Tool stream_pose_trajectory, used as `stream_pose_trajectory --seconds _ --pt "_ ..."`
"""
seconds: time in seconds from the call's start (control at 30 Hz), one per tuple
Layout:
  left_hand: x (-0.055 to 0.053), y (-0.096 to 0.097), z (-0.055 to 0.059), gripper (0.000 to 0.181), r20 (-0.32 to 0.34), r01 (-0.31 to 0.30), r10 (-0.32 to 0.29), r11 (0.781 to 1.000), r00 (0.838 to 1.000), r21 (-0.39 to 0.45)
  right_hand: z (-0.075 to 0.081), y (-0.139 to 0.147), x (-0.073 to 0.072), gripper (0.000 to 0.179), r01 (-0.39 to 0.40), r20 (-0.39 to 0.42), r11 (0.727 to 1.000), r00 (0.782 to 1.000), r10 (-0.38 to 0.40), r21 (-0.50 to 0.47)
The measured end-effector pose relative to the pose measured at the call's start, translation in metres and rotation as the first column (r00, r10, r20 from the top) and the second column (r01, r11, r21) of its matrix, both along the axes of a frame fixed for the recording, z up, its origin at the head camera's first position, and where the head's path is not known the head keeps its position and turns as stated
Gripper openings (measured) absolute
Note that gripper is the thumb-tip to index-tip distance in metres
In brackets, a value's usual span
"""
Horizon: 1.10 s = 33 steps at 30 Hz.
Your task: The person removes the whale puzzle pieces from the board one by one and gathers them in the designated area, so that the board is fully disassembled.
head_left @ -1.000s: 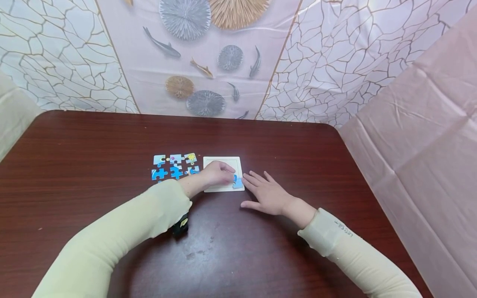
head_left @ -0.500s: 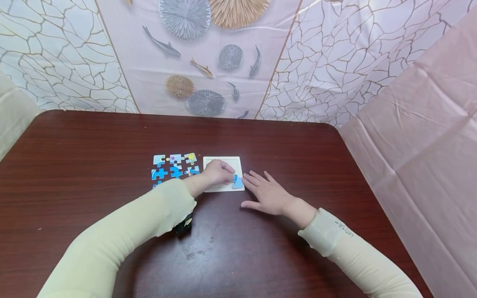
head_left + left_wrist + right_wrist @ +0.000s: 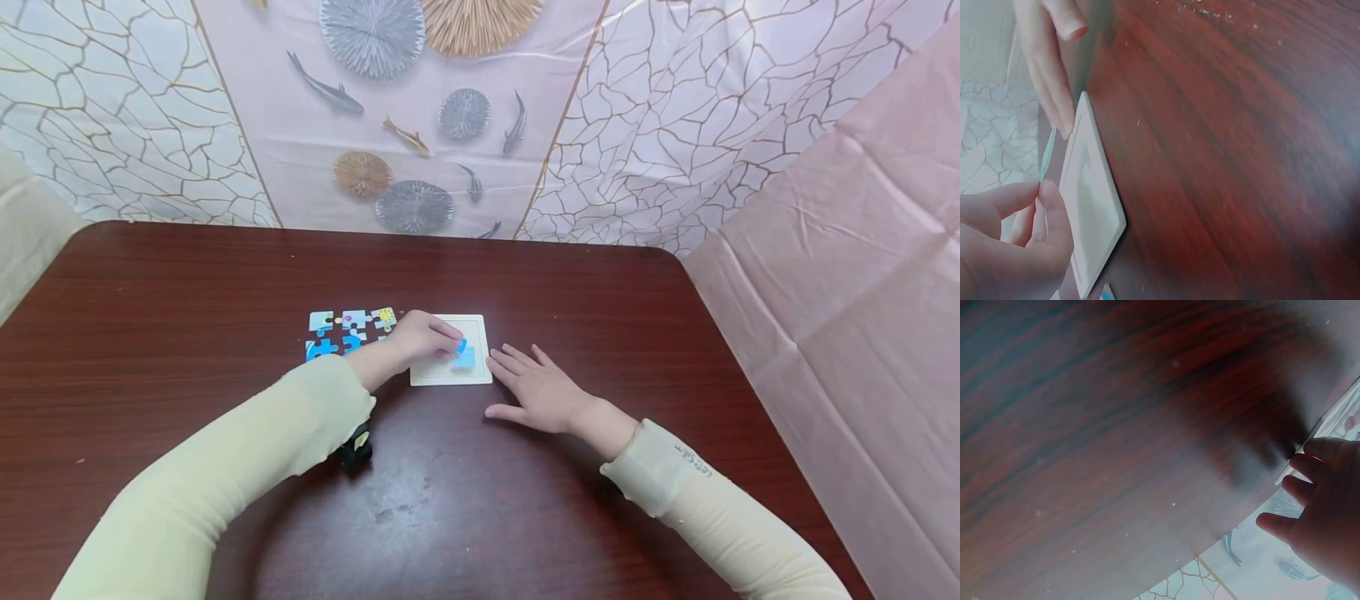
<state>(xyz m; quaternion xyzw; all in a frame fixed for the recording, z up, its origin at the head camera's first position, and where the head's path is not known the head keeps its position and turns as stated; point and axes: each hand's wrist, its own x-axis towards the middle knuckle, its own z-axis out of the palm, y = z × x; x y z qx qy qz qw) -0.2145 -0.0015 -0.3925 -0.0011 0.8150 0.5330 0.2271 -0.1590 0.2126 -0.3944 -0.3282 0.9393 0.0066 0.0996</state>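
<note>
Between thumb and fingertips my left hand (image 3: 424,337) pinches a light-blue jigsaw piece (image 3: 464,357). In the left wrist view the piece (image 3: 1047,155) shows edge-on, raised over the white puzzle tray (image 3: 1094,206). The tray (image 3: 480,333) lies flat on the table, partly covered by the left hand. My right hand (image 3: 536,392) has its fingers spread, the fingertips at the tray's right edge. Left of the tray lie several blue jigsaw pieces (image 3: 354,319) in loose rows, one with a yellow sun; the left forearm hides the lower ones.
A dark reddish-brown table (image 3: 465,517) carries everything. Under the left sleeve a small black object (image 3: 355,450) shows, apparently the wrist camera. Behind the table hangs a patterned curtain (image 3: 405,100), and a pinkish cloth (image 3: 840,275) hangs on the right.
The left hand has drawn back a little to the left, lifting the light-blue jigsaw piece from the tray's lower right corner. The right hand has stayed put.
</note>
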Motion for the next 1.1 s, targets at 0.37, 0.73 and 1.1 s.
stream_pose_trajectory --seconds 0.37,0.73,1.1 --pt "-0.001 -0.029 0.005 0.032 0.073 0.001 -0.006 0.998 0.997 0.059 -0.001 -0.001 0.002 0.084 -0.005 0.016 1.0 1.0 0.005 -0.009" --pt "0.001 -0.053 0.004 0.036 0.096 0.032 -0.042 0.994 0.994 0.107 -0.005 -0.003 0.004 0.087 -0.059 0.067 0.998 0.996 0.058 0.012" --pt "0.007 -0.074 0.005 0.038 0.072 0.106 -0.107 0.994 0.992 0.026 -0.003 -0.005 0.004 0.085 -0.067 0.061 0.998 0.996 0.067 -0.001"
